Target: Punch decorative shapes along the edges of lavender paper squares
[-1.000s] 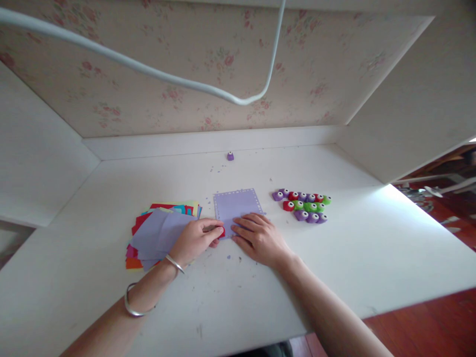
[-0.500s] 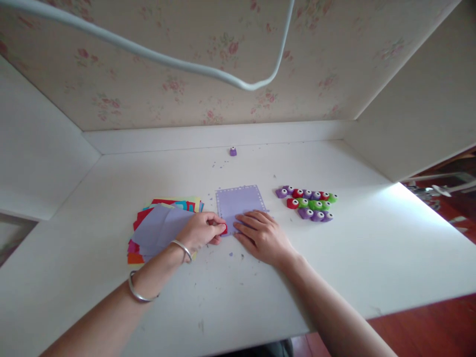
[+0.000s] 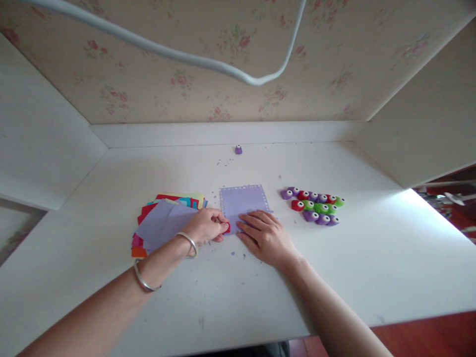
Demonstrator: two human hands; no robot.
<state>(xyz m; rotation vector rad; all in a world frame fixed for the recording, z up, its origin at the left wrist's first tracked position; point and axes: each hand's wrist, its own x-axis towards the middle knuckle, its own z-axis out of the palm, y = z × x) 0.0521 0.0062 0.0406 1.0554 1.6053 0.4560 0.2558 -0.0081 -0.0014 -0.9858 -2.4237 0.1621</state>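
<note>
A purple sheet of paper [image 3: 243, 198] lies on the white desk, with small punched holes along its edges. My left hand [image 3: 208, 225] pinches a red craft punch [image 3: 227, 227] at the sheet's near left corner; the fingers partly hide the punch. My right hand [image 3: 264, 235] lies flat across the sheet's near right part, fingers stretched out, covering that corner. Left of the sheet, beneath my left wrist, is a fanned stack of coloured paper [image 3: 158, 225] with purple sheets on top.
Several purple, red and green craft punches [image 3: 314, 206] stand in rows to the right. One purple punch [image 3: 238, 149] stands near the back wall. Tiny paper scraps [image 3: 225, 162] are scattered on the desk. A white cable [image 3: 193, 60] hangs across the wallpaper.
My view has shifted slightly, so everything on the desk appears a little further right. Both hands keep nearly the same places on the paper, the left still gripping the red punch.
</note>
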